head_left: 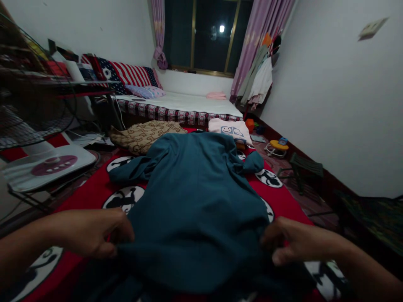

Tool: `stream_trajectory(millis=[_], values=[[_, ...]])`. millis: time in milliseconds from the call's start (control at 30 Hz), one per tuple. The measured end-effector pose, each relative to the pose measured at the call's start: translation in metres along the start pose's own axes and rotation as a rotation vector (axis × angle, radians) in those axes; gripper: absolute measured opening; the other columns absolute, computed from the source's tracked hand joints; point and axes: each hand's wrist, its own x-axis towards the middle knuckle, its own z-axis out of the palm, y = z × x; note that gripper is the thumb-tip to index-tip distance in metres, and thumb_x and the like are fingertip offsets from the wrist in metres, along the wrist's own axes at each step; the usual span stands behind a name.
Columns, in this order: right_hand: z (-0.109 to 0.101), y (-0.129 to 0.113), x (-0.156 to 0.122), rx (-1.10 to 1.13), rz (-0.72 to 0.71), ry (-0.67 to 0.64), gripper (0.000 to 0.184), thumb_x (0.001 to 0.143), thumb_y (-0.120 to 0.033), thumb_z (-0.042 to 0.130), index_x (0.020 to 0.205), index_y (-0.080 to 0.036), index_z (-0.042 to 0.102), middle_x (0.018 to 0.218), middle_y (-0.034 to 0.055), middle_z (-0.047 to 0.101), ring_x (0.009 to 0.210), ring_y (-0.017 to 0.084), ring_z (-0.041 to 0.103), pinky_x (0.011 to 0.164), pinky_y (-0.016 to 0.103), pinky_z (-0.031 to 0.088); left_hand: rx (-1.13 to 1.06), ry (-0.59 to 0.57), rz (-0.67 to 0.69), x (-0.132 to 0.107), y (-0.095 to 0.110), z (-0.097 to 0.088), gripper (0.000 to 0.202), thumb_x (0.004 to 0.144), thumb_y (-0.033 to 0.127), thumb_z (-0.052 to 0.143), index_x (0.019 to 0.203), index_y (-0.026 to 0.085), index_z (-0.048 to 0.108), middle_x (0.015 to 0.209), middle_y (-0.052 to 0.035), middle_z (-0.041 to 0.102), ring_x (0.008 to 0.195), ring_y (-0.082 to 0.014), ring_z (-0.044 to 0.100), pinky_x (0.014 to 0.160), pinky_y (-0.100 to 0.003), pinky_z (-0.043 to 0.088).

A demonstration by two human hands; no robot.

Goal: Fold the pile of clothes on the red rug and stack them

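A dark teal long-sleeved garment lies spread out on a red cloth printed with white circles and black figures. Its shoulders point toward the window, and both sleeves are bent outward at the sides. At the near left, my left hand pinches the garment's edge between thumb and fingers. My right hand grips the same garment on the near right. Between the two hands the fabric is lifted into a fold, and its lower part drops into shadow close to me.
Beyond the garment lie a brown patterned cloth and a folded pale pink garment. A white stand fan base is at left, a dark folding stool and yellow stool at right. A bed stands under the window.
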Motion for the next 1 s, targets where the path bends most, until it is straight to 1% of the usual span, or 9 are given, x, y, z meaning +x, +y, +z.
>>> stream_trajectory(millis=[33,100,200,267,400,533,733,833,1000], values=[[-0.007,0.003,0.008,0.092,0.0,-0.007,0.034,0.076,-0.039,0.068,0.104,-0.022,0.072,0.092,0.0049,0.072,0.079,0.019,0.067,0.065,0.025,0.054,-0.05,-0.112,0.006,0.006,0.002,-0.001,0.029,0.059,0.027,0.069,0.087,0.031,0.077,0.08,-0.001,0.073,0.071,-0.022,0.068,0.061,-0.026,0.054],[-0.024,0.012,0.033,0.162,-0.017,0.193,0.04,0.083,-0.046,0.059,0.112,-0.02,0.068,0.097,0.0065,0.071,0.081,0.019,0.067,0.069,0.028,0.054,-0.105,-0.2,0.047,0.022,0.012,-0.001,0.039,0.07,0.036,0.068,0.108,0.032,0.071,0.102,-0.0031,0.072,0.092,-0.0246,0.068,0.077,-0.03,0.055],[-0.045,0.03,0.083,-0.007,-0.033,0.639,0.044,0.081,-0.038,0.06,0.121,-0.019,0.061,0.114,0.0094,0.065,0.077,0.017,0.065,0.071,0.031,0.054,-0.104,-0.097,0.223,0.054,0.041,0.01,0.042,0.081,0.047,0.061,0.12,0.032,0.064,0.12,-0.0025,0.065,0.112,-0.0236,0.06,0.096,-0.032,0.047],[-0.051,0.038,0.116,-0.2,0.004,0.772,0.055,0.078,-0.028,0.062,0.131,-0.02,0.053,0.131,0.012,0.054,0.082,0.018,0.065,0.077,0.033,0.054,-0.108,-0.093,0.365,0.077,0.058,0.026,0.044,0.085,0.048,0.058,0.126,0.032,0.059,0.129,-0.0029,0.059,0.118,-0.0221,0.056,0.101,-0.032,0.043],[-0.052,0.044,0.16,-0.489,0.201,0.743,0.073,0.081,-0.034,0.061,0.146,-0.018,0.032,0.141,0.0168,0.045,0.108,0.028,0.061,0.087,0.038,0.05,0.062,0.066,0.412,0.13,0.062,0.061,0.061,0.088,0.049,0.054,0.144,0.033,0.038,0.152,-0.0074,0.035,0.137,-0.0281,0.036,0.112,-0.046,0.031],[-0.076,0.049,0.167,-0.642,0.311,0.558,0.036,0.086,-0.029,0.054,0.12,-0.022,0.061,0.113,0.0103,0.067,0.104,0.026,0.063,0.083,0.033,0.049,0.239,0.273,0.205,0.174,0.028,0.082,0.064,0.091,0.056,0.043,0.149,0.03,0.029,0.158,-0.0102,0.019,0.145,-0.0326,0.017,0.114,-0.057,0.017],[-0.124,0.06,0.168,-0.734,0.643,0.676,0.025,0.084,-0.014,0.048,0.093,-0.014,0.071,0.105,0.0211,0.065,0.093,0.033,0.066,0.07,0.042,0.051,0.278,0.246,0.193,0.182,-0.002,0.087,0.062,0.093,0.059,0.035,0.148,0.032,0.03,0.159,-0.0074,0.016,0.146,-0.0299,0.012,0.116,-0.054,0.013],[-0.118,0.041,0.184,-0.813,0.53,0.789,0.029,0.089,-0.015,0.043,0.098,-0.011,0.07,0.122,0.0262,0.056,0.106,0.037,0.058,0.079,0.049,0.047,0.209,0.217,0.204,0.187,0.002,0.076,0.061,0.092,0.06,0.039,0.145,0.03,0.038,0.158,-0.0082,0.021,0.145,-0.0298,0.017,0.116,-0.052,0.018],[-0.082,0.006,0.233,-0.875,0.034,0.738,0.05,0.092,-0.032,0.046,0.141,-0.025,0.043,0.155,0.0078,0.028,0.138,0.029,0.029,0.109,0.047,0.028,0.137,0.332,0.173,0.228,0.012,0.056,0.061,0.095,0.057,0.033,0.147,0.026,0.034,0.157,-0.0098,0.022,0.144,-0.0273,0.023,0.115,-0.046,0.024]])
